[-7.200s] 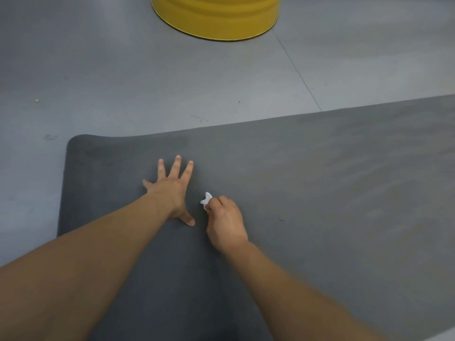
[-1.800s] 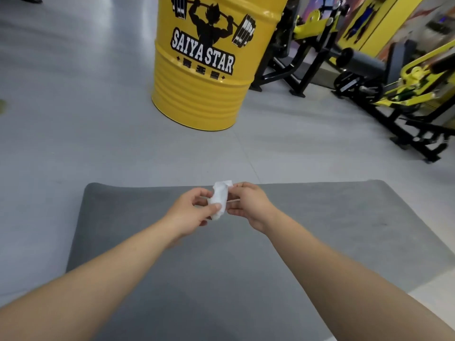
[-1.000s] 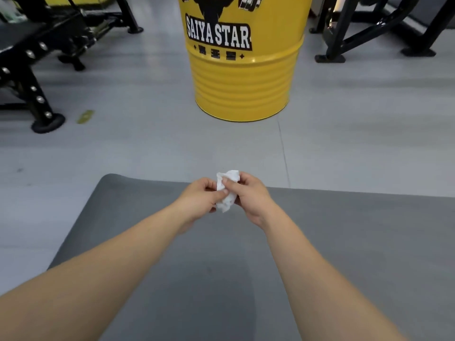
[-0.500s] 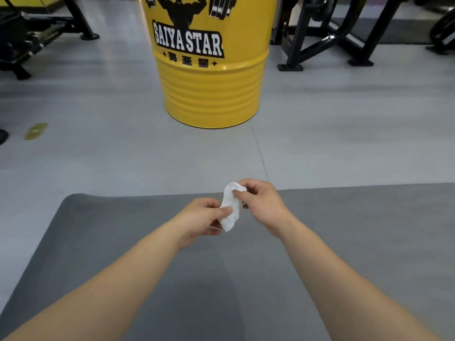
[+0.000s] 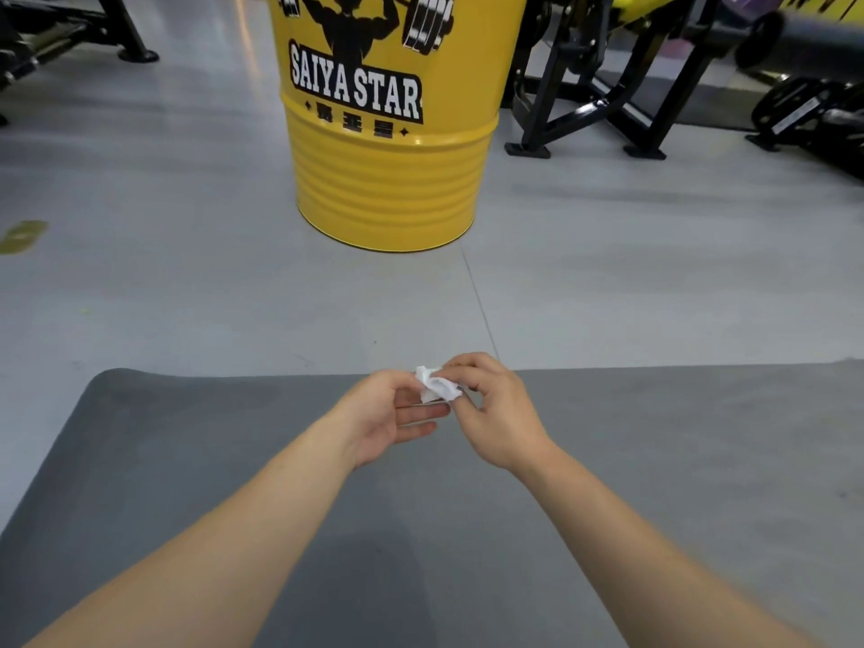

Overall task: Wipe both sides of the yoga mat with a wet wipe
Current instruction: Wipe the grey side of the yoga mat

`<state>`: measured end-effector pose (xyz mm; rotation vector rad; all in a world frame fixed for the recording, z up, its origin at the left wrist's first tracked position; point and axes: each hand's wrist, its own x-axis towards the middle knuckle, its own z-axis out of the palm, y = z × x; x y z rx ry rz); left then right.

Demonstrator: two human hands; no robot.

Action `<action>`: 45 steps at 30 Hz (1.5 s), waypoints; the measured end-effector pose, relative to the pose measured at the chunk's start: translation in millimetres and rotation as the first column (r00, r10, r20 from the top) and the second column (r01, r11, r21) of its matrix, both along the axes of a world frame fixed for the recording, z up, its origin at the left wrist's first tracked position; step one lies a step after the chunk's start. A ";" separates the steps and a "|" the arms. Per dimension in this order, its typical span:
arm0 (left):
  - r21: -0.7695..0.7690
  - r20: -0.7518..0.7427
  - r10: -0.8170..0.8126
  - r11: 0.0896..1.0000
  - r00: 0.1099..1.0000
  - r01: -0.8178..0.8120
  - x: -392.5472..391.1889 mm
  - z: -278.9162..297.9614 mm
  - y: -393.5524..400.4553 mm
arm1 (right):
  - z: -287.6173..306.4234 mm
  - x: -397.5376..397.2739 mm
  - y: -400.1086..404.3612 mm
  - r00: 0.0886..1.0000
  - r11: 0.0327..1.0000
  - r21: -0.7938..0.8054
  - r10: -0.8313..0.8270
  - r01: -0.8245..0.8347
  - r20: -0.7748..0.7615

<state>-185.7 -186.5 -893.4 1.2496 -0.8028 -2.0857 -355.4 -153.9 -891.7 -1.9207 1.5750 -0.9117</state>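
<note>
The grey yoga mat (image 5: 187, 460) lies flat on the floor and fills the lower half of the view. Both my hands hover over its far edge. My right hand (image 5: 495, 413) pinches a crumpled white wet wipe (image 5: 435, 389) between thumb and fingertips. My left hand (image 5: 383, 413) is turned palm up just left of the wipe. Its fingers lie nearly straight under the wipe and its thumb reaches the wipe's left edge. The wipe is clear of the mat.
A yellow drum (image 5: 388, 133) marked SAIYA STAR stands on the grey floor just beyond the mat. Black gym machine frames (image 5: 603, 100) stand at the back right and another frame (image 5: 117, 35) at the back left. A yellowish mark (image 5: 21, 236) is on the floor at the left.
My hands rose from the mat and met around the wipe. In the last half second my left fingers straightened and loosened their pinch, while my right hand kept bunching the wipe.
</note>
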 end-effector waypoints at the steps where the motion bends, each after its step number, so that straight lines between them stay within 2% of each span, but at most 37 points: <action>1: 0.028 -0.039 0.032 0.999 0.999 -0.031 2.4 0.3 -1.1 | -2.2 0.3 0.4 0.999 1.000 0.004 0.023 -0.022 -0.042; 3: 0.048 -0.063 0.066 0.997 0.996 -0.063 7.5 -1.3 -1.8 | -5.0 1.0 2.1 0.994 0.992 0.093 0.093 -0.089 -0.048; 4: 0.032 -0.034 0.062 0.998 0.997 -0.061 9.1 -4.9 -1.5 | -5.0 2.3 3.2 0.992 0.978 0.168 0.120 -0.126 0.049; 5: 0.009 0.006 0.059 0.998 0.998 -0.059 10.3 -9.3 -0.8 | -3.1 4.8 4.2 0.971 0.959 0.240 0.096 -0.149 0.219; 7: -0.027 0.075 0.089 0.996 0.993 -0.087 10.9 -18.2 0.4 | -1.8 9.1 1.6 0.856 0.936 0.341 -0.104 -0.088 0.506; 9: -0.090 0.168 0.123 0.990 0.978 -0.109 9.4 -25.3 0.3 | -5.3 9.7 -3.6 0.788 0.906 0.417 -0.306 0.069 0.535; 10: -0.132 0.219 0.124 0.987 0.968 -0.097 7.5 -27.9 0.3 | -8.6 9.3 -5.3 0.782 0.881 0.465 -0.349 0.086 0.516; 13: -0.188 0.262 0.107 0.981 0.959 -0.058 -3.0 -35.1 3.3 | -26.8 14.2 -2.2 0.765 0.782 0.623 -0.377 -0.039 0.522; 16: -0.195 0.336 0.095 0.980 0.937 -0.029 -11.0 -54.4 5.7 | -50.8 20.2 2.3 0.672 0.748 0.662 -0.511 0.042 0.535; 19: -0.259 0.549 0.068 0.961 0.833 0.092 -0.1 -87.0 -1.5 | -76.2 21.1 4.0 0.652 0.721 0.677 -0.585 0.145 0.483; 20: -0.280 0.666 0.043 0.940 0.745 0.197 10.1 -100.5 -7.1 | -84.7 20.8 4.8 0.660 0.717 0.674 -0.597 0.182 0.457; 22: -0.257 0.895 0.048 0.868 0.444 0.425 36.9 -127.4 -22.1 | -103.9 22.1 7.0 0.709 0.703 0.658 -0.607 0.270 0.358; 23: -0.231 0.951 0.086 0.835 0.296 0.500 50.9 -140.5 -31.8 | -112.8 23.6 7.2 0.747 0.696 0.643 -0.602 0.319 0.282; 24: -0.200 0.976 0.112 0.808 0.189 0.554 63.6 -151.7 -41.7 | -121.2 25.6 7.2 0.781 0.692 0.629 -0.589 0.355 0.207; 26: -0.144 0.989 0.118 0.757 0.084 0.637 83.1 -173.1 -61.4 | -134.2 29.3 5.1 0.820 0.697 0.597 -0.561 0.397 0.110; 28: -0.107 0.994 0.101 0.723 0.049 0.683 94.2 -193.4 -76.9 | -144.7 33.2 -1.9 0.846 0.721 0.548 -0.531 0.424 0.045; 31: -0.087 0.996 0.080 0.712 0.042 0.697 99.4 -229.5 -90.2 | -160.6 37.0 -19.4 0.874 0.764 0.459 -0.483 0.453 -0.058; 34: -0.177 0.979 0.199 0.721 0.045 0.669 94.7 -258.3 -82.2 | -169.4 32.4 -44.5 0.881 0.801 0.368 -0.436 0.472 -0.183; 36: -0.230 0.960 0.279 0.721 0.030 0.653 92.5 -267.2 -78.0 | -170.9 25.5 -66.6 0.882 0.854 0.253 -0.390 0.454 -0.266; 39: -0.238 0.949 0.316 0.715 0.000 0.658 88.8 -268.8 -77.5 | -186.4 12.8 -106.2 0.860 0.905 0.072 -0.372 0.420 -0.349; 43: -0.253 0.944 0.329 0.714 0.006 0.653 90.0 -267.9 -77.9 | -226.2 35.7 -140.1 0.852 0.902 0.141 -0.321 0.408 -0.414; 45: -0.240 0.950 0.312 0.721 0.005 0.650 89.9 -268.6 -78.5 | -240.2 65.4 -146.1 0.867 0.902 0.145 -0.331 0.407 -0.372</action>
